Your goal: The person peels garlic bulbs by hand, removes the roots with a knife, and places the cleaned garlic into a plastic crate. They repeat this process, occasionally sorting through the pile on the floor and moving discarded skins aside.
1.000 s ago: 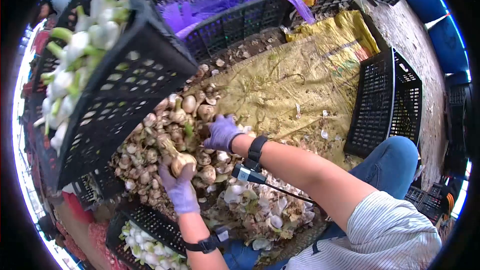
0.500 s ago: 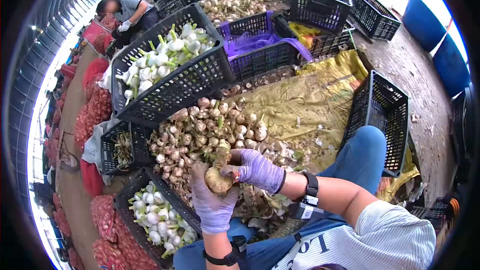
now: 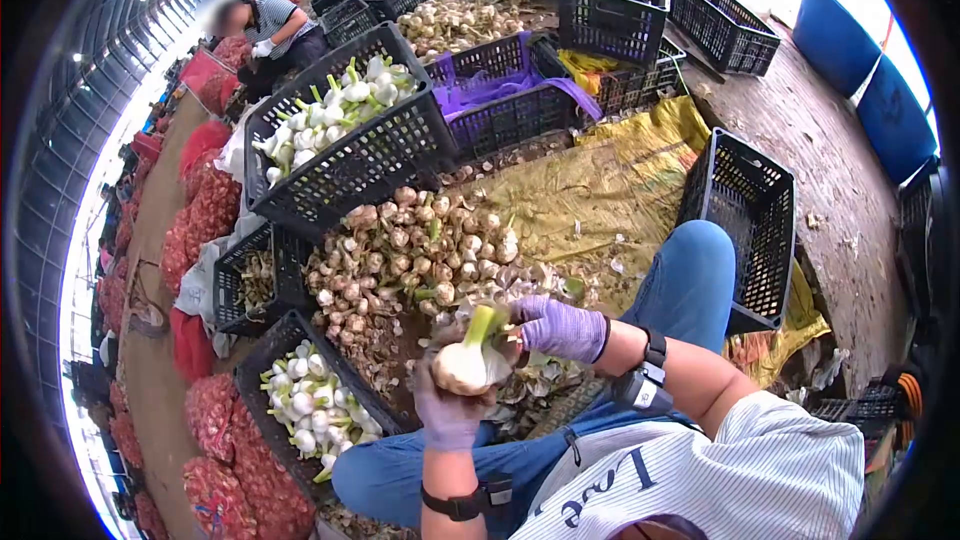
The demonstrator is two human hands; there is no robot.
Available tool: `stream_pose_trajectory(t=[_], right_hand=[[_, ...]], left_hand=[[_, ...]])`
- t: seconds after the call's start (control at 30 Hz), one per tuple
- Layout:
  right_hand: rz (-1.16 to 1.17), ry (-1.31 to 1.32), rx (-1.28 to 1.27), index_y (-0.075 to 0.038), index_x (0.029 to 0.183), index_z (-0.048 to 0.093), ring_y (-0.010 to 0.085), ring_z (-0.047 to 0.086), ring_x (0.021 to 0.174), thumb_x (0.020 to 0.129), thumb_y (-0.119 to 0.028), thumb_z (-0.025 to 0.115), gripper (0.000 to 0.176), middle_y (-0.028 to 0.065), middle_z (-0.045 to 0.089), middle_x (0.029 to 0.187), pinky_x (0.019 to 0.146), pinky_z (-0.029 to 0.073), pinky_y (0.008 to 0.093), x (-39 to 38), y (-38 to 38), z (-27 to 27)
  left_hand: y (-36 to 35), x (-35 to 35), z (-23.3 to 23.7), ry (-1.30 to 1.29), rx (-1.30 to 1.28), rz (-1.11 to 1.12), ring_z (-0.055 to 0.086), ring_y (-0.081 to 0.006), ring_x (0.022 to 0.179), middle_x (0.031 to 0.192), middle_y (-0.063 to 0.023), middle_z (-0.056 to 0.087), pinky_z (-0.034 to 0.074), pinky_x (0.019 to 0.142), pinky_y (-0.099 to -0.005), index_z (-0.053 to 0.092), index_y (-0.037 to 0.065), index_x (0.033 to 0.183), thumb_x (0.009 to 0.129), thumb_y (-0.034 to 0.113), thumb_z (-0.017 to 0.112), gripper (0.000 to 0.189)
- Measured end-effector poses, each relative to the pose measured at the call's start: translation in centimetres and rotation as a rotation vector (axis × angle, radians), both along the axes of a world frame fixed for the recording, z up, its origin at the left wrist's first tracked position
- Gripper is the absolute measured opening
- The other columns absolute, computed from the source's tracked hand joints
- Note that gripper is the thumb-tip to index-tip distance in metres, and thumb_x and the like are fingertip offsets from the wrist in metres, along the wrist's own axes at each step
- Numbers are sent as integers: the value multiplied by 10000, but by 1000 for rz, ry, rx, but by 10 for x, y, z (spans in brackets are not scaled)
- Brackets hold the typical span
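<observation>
The right hand (image 3: 568, 332) has moved from the side of the garlic bulb (image 3: 464, 368) out beside its stem (image 3: 481, 326), and the bulb now shows white where it looked brown before. The left hand (image 3: 447, 414) grips the bulb from below, over the person's lap. Its long axis runs nearly upright in view, tipped slightly right: stem up, rounded base down. The right hand's fingers are curled; whether they pinch any skin, I cannot tell.
</observation>
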State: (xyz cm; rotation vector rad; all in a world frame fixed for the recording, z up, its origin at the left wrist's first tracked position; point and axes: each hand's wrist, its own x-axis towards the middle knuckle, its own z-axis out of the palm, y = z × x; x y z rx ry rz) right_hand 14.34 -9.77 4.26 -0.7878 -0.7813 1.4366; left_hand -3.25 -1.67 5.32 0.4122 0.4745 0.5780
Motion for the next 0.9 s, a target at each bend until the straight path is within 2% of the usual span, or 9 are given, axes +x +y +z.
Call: stream_pose_trajectory(t=[0.07, 0.2, 0.27, 0.4, 0.5, 0.6, 0.7, 0.83, 0.9], right_hand=[[-40, -33, 14, -13, 1060, 550, 92, 551, 799, 786, -288, 650, 401, 22, 599, 893, 686, 468, 254, -5, -1, -36], [-154, -149, 17, -26, 1156, 482, 128, 529, 911, 808, -312, 618, 471, 63, 556, 1047, 788, 452, 281, -8, -7, -25], [161, 938, -20, -37, 1172, 464, 179, 541, 964, 808, -307, 610, 476, 85, 547, 1092, 853, 441, 329, -13, -9, -29], [82, 997, -30, -47, 1160, 473, 207, 537, 1034, 815, -257, 586, 419, 111, 538, 1136, 875, 445, 392, -15, -10, -52], [48, 758, -127, -37, 1153, 467, 233, 548, 1015, 809, -236, 591, 417, 111, 559, 1089, 860, 455, 428, -4, -14, -27], [-111, 748, 25, -26, 1125, 478, 275, 561, 984, 798, -146, 590, 366, 134, 566, 1066, 870, 455, 426, 5, -11, -38], [-405, -104, -226, -30, 1184, 468, 156, 544, 974, 787, -220, 650, 477, 74, 574, 1029, 910, 417, 340, 14, 3, -49], [-189, -325, -30, -15, 1145, 503, 182, 564, 955, 778, -121, 623, 400, 113, 565, 1109, 835, 446, 289, -6, -11, -21], [-166, -884, 77, -51, 1079, 552, 264, 579, 931, 718, -191, 657, 400, 141, 565, 1067, 793, 462, 338, -6, -13, 12]], left_hand=[[7, -3, -14, 50, -235, -181, 579, -267, 891, 1074, -117, 552, 539, 656, -397, 467, 77, 1116, 835, 460, 484, 476], [-9, 10, -11, 451, 363, 18, 575, -235, 888, 1027, -103, 537, 491, 794, -380, 455, 53, 1074, 716, 591, 587, 660], [-15, 11, -6, 348, 458, -70, 570, -227, 900, 996, -91, 529, 495, 782, -382, 442, 62, 1065, 662, 535, 682, 667], [-4, 3, -25, 247, 562, -43, 583, -218, 862, 1033, -91, 537, 518, 647, -283, 454, 45, 1131, 712, 388, 703, 597], [8, -10, -34, 585, 793, -92, 584, -207, 856, 1054, -95, 546, 510, 693, -283, 483, 24, 1140, 755, 267, 684, 498], [19, -18, -32, 377, 512, -59, 583, -195, 856, 1030, -95, 567, 492, 748, -295, 518, -11, 1097, 745, 188, 696, 441], [6, -15, -20, 327, 575, 55, 548, -144, 713, 945, -63, 576, 471, 646, -256, 571, 0, 994, 727, 160, 709, 340], [3, -12, -7, 462, 752, 75, 544, -132, 728, 919, -46, 573, 465, 682, -256, 594, 20, 978, 645, 215, 776, 426], [-4, -6, 7, 586, 869, 83, 531, -130, 731, 885, -26, 567, 453, 689, -272, 611, 29, 941, 601, 206, 804, 429]])
